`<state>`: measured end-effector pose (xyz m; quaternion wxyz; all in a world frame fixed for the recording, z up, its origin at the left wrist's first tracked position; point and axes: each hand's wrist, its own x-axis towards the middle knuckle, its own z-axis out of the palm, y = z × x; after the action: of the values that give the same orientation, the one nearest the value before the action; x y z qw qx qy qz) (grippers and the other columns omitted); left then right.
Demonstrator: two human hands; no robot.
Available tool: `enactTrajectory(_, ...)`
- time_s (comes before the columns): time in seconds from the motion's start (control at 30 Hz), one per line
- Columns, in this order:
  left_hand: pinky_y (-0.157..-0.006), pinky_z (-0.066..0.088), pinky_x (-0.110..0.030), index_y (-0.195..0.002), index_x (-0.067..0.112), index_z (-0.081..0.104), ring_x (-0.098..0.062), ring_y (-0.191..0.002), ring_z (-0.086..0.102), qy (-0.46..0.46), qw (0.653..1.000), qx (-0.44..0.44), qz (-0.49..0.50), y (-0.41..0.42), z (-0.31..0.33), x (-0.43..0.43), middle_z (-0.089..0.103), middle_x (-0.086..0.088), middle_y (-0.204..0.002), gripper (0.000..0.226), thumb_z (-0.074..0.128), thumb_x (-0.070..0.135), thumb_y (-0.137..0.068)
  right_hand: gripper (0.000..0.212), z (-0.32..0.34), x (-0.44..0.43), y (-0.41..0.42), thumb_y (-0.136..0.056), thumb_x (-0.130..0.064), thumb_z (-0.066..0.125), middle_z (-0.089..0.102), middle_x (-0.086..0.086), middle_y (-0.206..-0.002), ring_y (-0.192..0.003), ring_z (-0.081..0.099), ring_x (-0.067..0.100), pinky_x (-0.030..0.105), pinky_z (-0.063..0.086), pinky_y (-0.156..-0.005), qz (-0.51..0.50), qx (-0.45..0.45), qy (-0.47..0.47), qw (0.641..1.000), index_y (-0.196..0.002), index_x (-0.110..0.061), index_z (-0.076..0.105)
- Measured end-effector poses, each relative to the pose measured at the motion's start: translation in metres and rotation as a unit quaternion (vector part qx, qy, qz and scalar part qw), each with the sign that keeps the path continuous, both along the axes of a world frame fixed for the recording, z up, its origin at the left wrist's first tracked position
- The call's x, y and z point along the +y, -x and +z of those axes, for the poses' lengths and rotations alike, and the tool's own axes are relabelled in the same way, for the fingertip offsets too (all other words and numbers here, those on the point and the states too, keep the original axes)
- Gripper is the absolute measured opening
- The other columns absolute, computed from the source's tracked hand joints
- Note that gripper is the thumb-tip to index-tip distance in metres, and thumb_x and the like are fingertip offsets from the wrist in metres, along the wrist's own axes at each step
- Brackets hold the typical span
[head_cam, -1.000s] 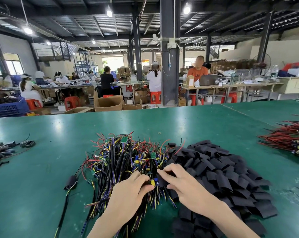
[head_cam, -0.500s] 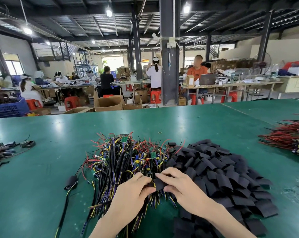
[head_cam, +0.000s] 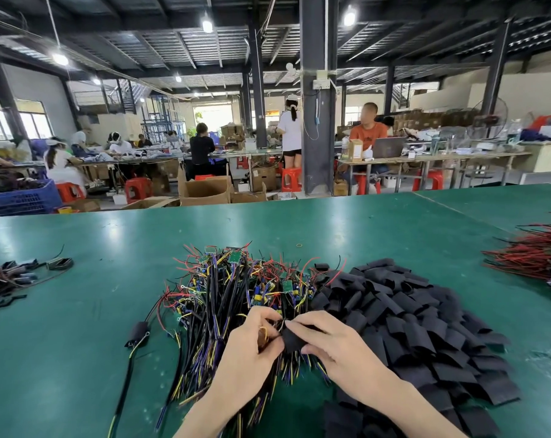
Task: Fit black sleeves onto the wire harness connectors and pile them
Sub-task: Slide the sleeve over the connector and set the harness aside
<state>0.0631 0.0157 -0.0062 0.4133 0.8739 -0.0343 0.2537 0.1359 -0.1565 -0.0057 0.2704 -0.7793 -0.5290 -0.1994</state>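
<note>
Sleeve [head_cam: 294, 339] on yet?
Pinched in the right grip [head_cam: 334, 346], just against the harness end [head_cam: 264, 332] that the left grip [head_cam: 249, 352] pinches; seating hidden.
Progress?
Early, I judge: unsleeved harnesses [head_cam: 236, 289] heaped just beyond both grips, loose sleeves [head_cam: 410, 327] right of them, one sleeved harness [head_cam: 137, 333] lying left.

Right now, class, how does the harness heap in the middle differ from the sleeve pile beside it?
The harness heap is many-coloured: black, yellow, blue and red wires with small green boards; the sleeve pile is plain black. The harness heap holds long thin strands; the sleeve pile, short flat pieces. Both rest on the green table, touching side by side.
</note>
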Motion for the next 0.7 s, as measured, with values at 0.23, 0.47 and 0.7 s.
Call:
enactTrajectory(0.23, -0.050, 0.045, -0.016, -0.094, 0.041, 0.057, -0.006, -0.052, 0.059, 0.061, 0.943, -0.292, 0.146, 0.012, 0.029, 0.019, 0.065, 0.010, -0.074, 0.034, 0.066, 0.011, -0.079, 0.071, 0.005, 0.001, -0.006, -0.085, -0.024, 0.064, 0.031, 0.003, -0.151, -0.139, 0.024, 0.015, 0.035, 0.018, -0.113, -0.118, -0.080, -0.046, 0.989, -0.146, -0.011, 0.029)
enactTrajectory(0.47, -0.076, 0.052, -0.046, -0.118, 0.017, 0.058, -0.040, -0.084, 0.062, 0.034, 0.876, -0.115, 0.468, 0.011, 0.025, 0.129, 0.064, -0.020, -0.095, 0.038, 0.053, -0.001, -0.085, 0.056, -0.011, -0.013, -0.036, -0.078, -0.014, 0.072, 0.050, 0.011, -0.137, -0.129, 0.045, 0.028, 0.042, 0.033, -0.110, -0.312, -0.060, -0.022, 0.948, -0.130, -0.003, 0.053)
enactTrajectory(0.7, -0.078, 0.048, -0.036, -0.094, 0.009, 0.069, -0.036, -0.084, 0.056, -0.071, 0.831, 0.233, 0.499, 0.017, -0.006, 0.144, 0.063, -0.018, -0.087, 0.018, 0.059, 0.019, -0.082, 0.052, -0.031, -0.025, -0.057, -0.095, -0.033, 0.042, 0.031, 0.000, -0.149, -0.141, 0.021, 0.018, 0.031, 0.015, -0.114, -0.390, 0.030, 0.124, 0.912, -0.144, -0.018, 0.030)
